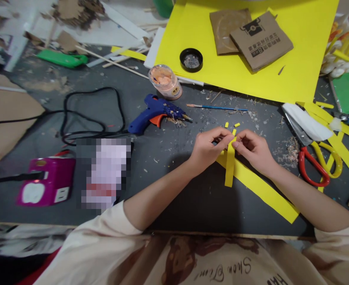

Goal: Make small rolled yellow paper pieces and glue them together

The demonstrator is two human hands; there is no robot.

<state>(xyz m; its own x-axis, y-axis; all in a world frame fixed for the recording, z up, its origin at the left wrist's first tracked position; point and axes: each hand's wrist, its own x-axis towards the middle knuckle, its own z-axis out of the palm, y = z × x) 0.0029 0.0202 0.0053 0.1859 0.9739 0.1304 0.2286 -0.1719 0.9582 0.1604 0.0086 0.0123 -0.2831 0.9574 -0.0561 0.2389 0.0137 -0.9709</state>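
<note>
My left hand (208,148) and my right hand (253,148) meet over the dark table, both pinching the top end of a narrow yellow paper strip (229,166) that hangs down toward me. Under it a longer, wider yellow strip (263,190) lies slanted on the table. Two tiny yellow scraps (235,125) lie just beyond my fingertips.
A blue glue gun (155,113), a thin paintbrush (216,107), an open paste jar (165,81) and its black lid (191,59) lie beyond. A big yellow sheet (305,47) carries cardboard pieces (260,39). Red-and-yellow scissors (311,158) lie to the right, a magenta power strip (48,186) to the left.
</note>
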